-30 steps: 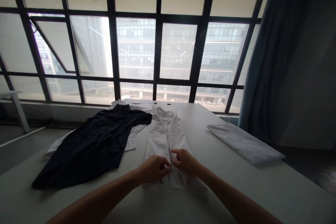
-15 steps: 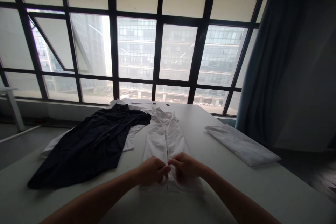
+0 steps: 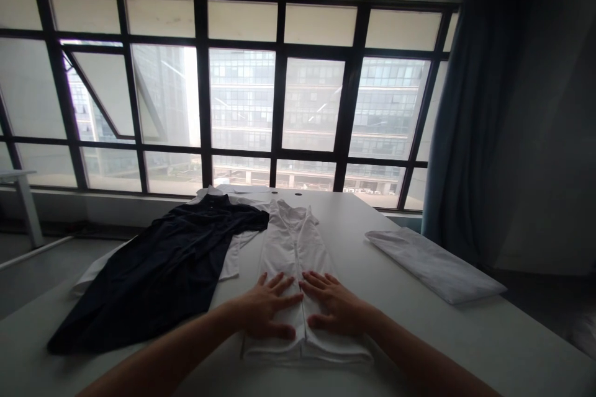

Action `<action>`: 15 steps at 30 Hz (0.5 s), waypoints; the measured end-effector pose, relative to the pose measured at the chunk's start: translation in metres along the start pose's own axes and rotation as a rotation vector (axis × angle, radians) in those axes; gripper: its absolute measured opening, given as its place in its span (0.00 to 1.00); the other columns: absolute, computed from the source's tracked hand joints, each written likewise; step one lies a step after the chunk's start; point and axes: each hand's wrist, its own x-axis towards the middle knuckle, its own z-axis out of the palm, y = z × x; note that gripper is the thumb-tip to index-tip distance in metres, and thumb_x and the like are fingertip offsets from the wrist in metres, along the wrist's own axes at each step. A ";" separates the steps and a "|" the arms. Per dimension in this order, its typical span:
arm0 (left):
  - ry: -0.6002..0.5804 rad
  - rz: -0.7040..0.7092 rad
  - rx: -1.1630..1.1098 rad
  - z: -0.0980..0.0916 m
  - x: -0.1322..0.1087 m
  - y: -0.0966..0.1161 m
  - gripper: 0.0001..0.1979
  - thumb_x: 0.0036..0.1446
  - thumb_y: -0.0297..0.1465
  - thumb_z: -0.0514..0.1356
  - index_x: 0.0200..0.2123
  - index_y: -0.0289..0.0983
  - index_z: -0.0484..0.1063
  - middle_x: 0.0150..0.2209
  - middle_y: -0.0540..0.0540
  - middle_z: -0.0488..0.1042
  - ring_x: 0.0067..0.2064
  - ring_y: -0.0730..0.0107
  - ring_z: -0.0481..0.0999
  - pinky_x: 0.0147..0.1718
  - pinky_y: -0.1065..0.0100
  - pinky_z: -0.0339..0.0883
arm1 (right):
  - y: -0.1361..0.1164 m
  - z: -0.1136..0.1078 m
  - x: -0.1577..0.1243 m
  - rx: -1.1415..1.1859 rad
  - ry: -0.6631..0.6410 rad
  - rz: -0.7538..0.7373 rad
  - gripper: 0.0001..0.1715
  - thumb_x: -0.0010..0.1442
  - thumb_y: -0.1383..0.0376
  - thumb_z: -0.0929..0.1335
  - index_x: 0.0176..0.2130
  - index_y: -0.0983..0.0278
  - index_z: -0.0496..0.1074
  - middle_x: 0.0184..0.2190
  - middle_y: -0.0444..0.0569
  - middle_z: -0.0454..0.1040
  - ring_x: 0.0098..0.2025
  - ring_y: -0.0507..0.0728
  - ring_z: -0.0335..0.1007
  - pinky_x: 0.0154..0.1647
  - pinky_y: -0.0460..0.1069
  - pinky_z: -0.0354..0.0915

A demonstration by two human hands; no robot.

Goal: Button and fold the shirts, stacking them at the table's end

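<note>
A white shirt (image 3: 293,248), folded lengthwise into a narrow strip, lies on the white table (image 3: 465,335) in front of me, collar toward the window. My left hand (image 3: 267,307) rests flat on the left half of its near end, fingers spread. My right hand (image 3: 333,304) lies flat on the right half, fingers also stretched out. The two hands sit side by side, almost touching at the shirt's centre line. Neither hand holds anything.
A dark navy garment (image 3: 158,267) is spread out at the left, lying over another white garment (image 3: 233,254). A folded white cloth (image 3: 433,263) lies at the right near the table edge. Large windows and a dark curtain (image 3: 465,136) stand behind.
Both hands were pinching the shirt's centre edges near the hem; now they have let go and lie flat and open on the fabric. The view has tilted slightly.
</note>
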 end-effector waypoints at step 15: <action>0.263 0.047 -0.191 -0.004 -0.001 0.015 0.16 0.59 0.40 0.60 0.48 0.41 0.78 0.44 0.43 0.78 0.47 0.60 0.76 0.53 0.63 0.64 | 0.039 0.002 -0.001 -0.020 0.351 0.116 0.33 0.61 0.52 0.68 0.60 0.67 0.71 0.62 0.57 0.63 0.64 0.66 0.56 0.66 0.60 0.52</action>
